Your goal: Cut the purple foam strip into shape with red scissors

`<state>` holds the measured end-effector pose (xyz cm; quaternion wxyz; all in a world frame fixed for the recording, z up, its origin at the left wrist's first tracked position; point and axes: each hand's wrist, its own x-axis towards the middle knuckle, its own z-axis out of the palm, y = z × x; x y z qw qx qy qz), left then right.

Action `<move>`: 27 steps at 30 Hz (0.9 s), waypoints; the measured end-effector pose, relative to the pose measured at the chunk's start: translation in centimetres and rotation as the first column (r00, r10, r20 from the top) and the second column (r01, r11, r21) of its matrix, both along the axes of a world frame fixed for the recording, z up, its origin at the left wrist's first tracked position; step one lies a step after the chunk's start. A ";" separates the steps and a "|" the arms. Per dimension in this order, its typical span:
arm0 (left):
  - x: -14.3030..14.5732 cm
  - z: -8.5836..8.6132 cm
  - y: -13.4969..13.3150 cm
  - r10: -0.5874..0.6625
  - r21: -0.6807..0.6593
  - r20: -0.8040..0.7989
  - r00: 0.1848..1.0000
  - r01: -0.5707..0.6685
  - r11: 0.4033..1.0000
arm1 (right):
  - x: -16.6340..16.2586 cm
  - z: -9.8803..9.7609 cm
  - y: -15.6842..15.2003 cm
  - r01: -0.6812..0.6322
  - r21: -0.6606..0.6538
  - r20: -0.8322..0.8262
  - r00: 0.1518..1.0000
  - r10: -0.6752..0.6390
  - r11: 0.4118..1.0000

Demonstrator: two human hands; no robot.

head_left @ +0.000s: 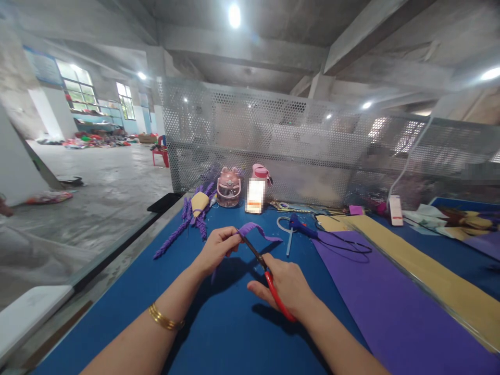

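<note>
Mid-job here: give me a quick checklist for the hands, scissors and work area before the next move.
1. Purple strip pinched in the left hand: ok.
2. Red-handled scissors held in the right hand: ok.
3. Blades well away from the left fingertips: not ok, their tips are right beside them.
4. Blades fully closed: cannot tell, too small to see.
5. Glue gun apart from both hands: ok, lying on the blue table beyond the right hand.

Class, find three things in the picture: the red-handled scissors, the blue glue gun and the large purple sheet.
Red-handled scissors (pixel 275 292): head view, on the red handle.
Blue glue gun (pixel 303 226): head view, on its blue body.
Large purple sheet (pixel 394 297): head view, near its middle.
</note>
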<state>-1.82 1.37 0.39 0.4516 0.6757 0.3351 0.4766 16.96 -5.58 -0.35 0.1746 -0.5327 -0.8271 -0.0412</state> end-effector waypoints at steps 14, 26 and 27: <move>0.2 -0.2 -0.2 0.019 0.006 0.006 1.000 -0.019 1.000 | -0.1 0.2 -0.1 0.033 0.057 0.062 0.997 -0.037 0.998; 0.3 0.0 -0.5 0.027 0.012 -0.001 1.000 -0.027 1.000 | 0.0 -0.1 0.1 0.048 0.084 0.081 0.995 -0.055 0.995; 0.3 0.1 -0.5 0.027 0.012 -0.002 1.000 -0.027 1.000 | 0.0 -0.1 0.1 0.048 0.084 0.082 0.995 -0.055 0.995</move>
